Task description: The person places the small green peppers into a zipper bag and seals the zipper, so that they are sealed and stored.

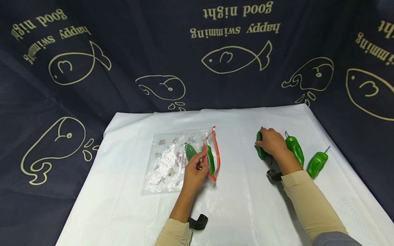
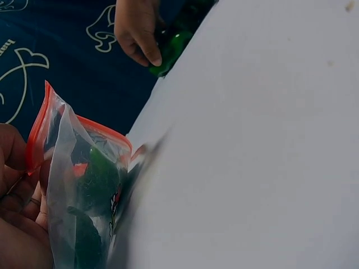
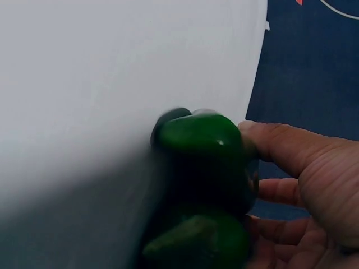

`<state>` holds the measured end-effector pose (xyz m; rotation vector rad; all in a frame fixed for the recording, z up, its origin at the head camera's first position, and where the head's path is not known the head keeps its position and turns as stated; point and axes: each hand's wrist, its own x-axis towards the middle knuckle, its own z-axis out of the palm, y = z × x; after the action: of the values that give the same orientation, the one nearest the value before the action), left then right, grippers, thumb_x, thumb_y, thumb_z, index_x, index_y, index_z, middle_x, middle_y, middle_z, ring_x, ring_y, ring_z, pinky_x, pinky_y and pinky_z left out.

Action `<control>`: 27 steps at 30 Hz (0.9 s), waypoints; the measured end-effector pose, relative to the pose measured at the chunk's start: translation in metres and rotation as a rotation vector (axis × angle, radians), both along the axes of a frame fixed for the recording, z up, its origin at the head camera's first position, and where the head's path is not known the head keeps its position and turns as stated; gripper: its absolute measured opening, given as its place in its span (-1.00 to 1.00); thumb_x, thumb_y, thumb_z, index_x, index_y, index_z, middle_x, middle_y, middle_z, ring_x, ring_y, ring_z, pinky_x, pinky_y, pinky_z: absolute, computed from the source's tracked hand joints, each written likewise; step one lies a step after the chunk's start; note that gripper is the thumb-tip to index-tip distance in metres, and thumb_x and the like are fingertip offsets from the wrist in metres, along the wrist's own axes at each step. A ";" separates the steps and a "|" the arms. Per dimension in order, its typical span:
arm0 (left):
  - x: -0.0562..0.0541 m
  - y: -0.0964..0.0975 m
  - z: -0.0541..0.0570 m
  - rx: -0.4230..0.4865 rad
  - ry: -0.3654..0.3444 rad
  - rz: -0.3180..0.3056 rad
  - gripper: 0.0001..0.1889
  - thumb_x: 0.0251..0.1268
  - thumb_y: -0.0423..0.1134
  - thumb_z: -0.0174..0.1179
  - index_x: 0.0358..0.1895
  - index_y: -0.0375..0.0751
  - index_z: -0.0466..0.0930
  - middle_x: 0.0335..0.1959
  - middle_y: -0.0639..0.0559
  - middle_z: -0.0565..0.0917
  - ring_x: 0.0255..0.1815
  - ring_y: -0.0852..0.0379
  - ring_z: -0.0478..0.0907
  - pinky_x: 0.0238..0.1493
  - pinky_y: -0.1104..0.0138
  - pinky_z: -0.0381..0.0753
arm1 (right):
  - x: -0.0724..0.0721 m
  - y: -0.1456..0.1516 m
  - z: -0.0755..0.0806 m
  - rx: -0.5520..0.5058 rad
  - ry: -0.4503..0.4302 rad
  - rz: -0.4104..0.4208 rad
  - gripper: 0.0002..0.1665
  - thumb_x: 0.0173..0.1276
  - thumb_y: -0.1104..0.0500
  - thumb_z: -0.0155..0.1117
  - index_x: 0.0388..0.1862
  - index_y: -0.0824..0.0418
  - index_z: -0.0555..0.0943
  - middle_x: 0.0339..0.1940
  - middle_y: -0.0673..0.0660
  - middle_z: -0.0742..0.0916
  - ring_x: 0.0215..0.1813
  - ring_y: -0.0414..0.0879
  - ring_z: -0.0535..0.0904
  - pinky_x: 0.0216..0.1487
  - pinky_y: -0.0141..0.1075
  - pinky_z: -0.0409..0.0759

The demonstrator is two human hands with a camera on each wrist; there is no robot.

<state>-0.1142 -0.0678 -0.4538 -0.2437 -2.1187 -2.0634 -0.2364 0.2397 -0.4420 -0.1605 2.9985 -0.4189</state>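
My left hand (image 1: 194,174) pinches the red-edged mouth of a clear zip bag (image 1: 166,160), which lies on the table with printed figures on its film. Green peppers (image 1: 189,151) show through the plastic; the left wrist view has the bag (image 2: 63,185) standing with its mouth parted. Over on the right, my right hand (image 1: 274,142) grips a green pepper (image 1: 260,152) by its side, thumb and fingers around it. In the right wrist view a pepper (image 3: 202,134) touches the thumb, with another green pepper shape (image 3: 196,241) below.
Two loose green peppers, one (image 1: 294,150) beside my right forearm and one (image 1: 317,164) further right, lie on the white-covered table (image 1: 234,205). Behind it hangs a dark cloth (image 1: 172,41) with fish and whale drawings. Each wrist wears a black band (image 1: 198,222).
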 end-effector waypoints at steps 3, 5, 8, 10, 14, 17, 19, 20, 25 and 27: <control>0.000 0.000 0.000 -0.010 0.001 -0.003 -0.44 0.01 -0.72 0.08 0.21 -0.56 0.50 0.17 -0.35 0.53 -0.35 0.15 0.47 -0.47 0.57 0.45 | -0.001 0.000 -0.001 0.021 0.015 0.001 -0.14 0.30 0.07 0.38 0.37 0.57 0.29 0.12 0.63 0.50 0.10 0.48 0.47 0.03 0.25 0.49; 0.000 0.000 0.000 -0.014 0.001 0.000 -0.44 0.01 -0.72 0.08 0.21 -0.56 0.50 0.17 -0.35 0.54 -0.35 0.15 0.46 -0.47 0.57 0.44 | -0.001 0.000 -0.001 0.034 0.024 0.004 -0.14 0.30 0.05 0.39 0.36 0.56 0.30 0.11 0.62 0.50 0.07 0.49 0.48 0.01 0.25 0.50; -0.001 0.001 -0.001 -0.005 -0.007 0.003 -0.44 0.01 -0.72 0.07 0.20 -0.57 0.50 0.18 -0.34 0.53 -0.37 0.17 0.46 -0.49 0.57 0.43 | 0.000 -0.002 -0.001 0.048 0.031 0.005 -0.15 0.29 0.04 0.39 0.36 0.54 0.32 0.11 0.62 0.51 0.03 0.50 0.50 -0.03 0.25 0.52; -0.001 0.001 -0.001 0.001 -0.012 0.004 -0.45 0.01 -0.72 0.06 0.20 -0.57 0.50 0.19 -0.34 0.52 -0.37 0.17 0.47 -0.49 0.58 0.43 | 0.000 -0.003 -0.001 0.045 0.029 -0.001 -0.15 0.30 0.04 0.39 0.37 0.53 0.32 0.13 0.62 0.50 0.03 0.50 0.50 -0.03 0.25 0.53; -0.001 0.001 -0.002 -0.004 -0.012 0.004 -0.45 0.01 -0.71 0.06 0.20 -0.57 0.50 0.19 -0.34 0.52 -0.35 0.15 0.49 -0.45 0.58 0.47 | 0.001 -0.003 -0.001 -0.017 0.009 -0.029 -0.16 0.30 0.07 0.38 0.40 0.50 0.30 0.17 0.61 0.45 0.08 0.51 0.47 0.00 0.26 0.51; 0.000 0.001 -0.002 -0.022 -0.014 0.004 -0.45 0.02 -0.71 0.07 0.20 -0.55 0.51 0.17 -0.33 0.54 -0.34 0.16 0.48 -0.44 0.57 0.47 | 0.002 -0.003 -0.003 -0.085 -0.012 -0.041 -0.18 0.32 0.10 0.36 0.42 0.47 0.28 0.21 0.59 0.42 0.13 0.50 0.43 0.05 0.27 0.47; 0.001 0.001 -0.001 -0.033 -0.019 0.002 -0.45 0.03 -0.70 0.08 0.21 -0.54 0.51 0.17 -0.32 0.54 -0.35 0.17 0.48 -0.45 0.57 0.46 | 0.003 -0.003 -0.004 -0.128 -0.022 -0.042 -0.18 0.34 0.12 0.35 0.44 0.46 0.26 0.23 0.58 0.40 0.17 0.49 0.41 0.09 0.29 0.43; 0.002 0.000 -0.001 -0.036 -0.023 0.000 -0.45 0.03 -0.69 0.08 0.21 -0.54 0.51 0.17 -0.32 0.54 -0.35 0.17 0.48 -0.45 0.56 0.46 | 0.003 -0.004 -0.004 -0.147 -0.020 -0.038 -0.17 0.34 0.13 0.34 0.44 0.47 0.25 0.24 0.58 0.40 0.18 0.49 0.40 0.11 0.30 0.41; 0.001 0.001 0.000 -0.033 -0.022 0.006 -0.46 0.03 -0.70 0.08 0.20 -0.55 0.51 0.18 -0.32 0.54 -0.35 0.19 0.48 -0.45 0.57 0.46 | 0.004 -0.007 -0.002 -0.206 0.003 -0.017 -0.15 0.37 0.14 0.30 0.49 0.44 0.18 0.29 0.57 0.36 0.25 0.45 0.35 0.18 0.32 0.34; 0.001 0.001 0.000 -0.035 -0.013 0.013 -0.45 0.01 -0.70 0.08 0.20 -0.55 0.52 0.17 -0.34 0.54 -0.35 0.19 0.47 -0.46 0.57 0.44 | 0.005 -0.008 -0.001 -0.221 0.001 -0.015 -0.15 0.39 0.13 0.27 0.51 0.42 0.16 0.30 0.56 0.35 0.27 0.44 0.34 0.19 0.31 0.34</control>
<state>-0.1135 -0.0666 -0.4542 -0.2205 -2.1593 -2.0283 -0.2318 0.2315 -0.4428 -0.1562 2.9490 -0.7522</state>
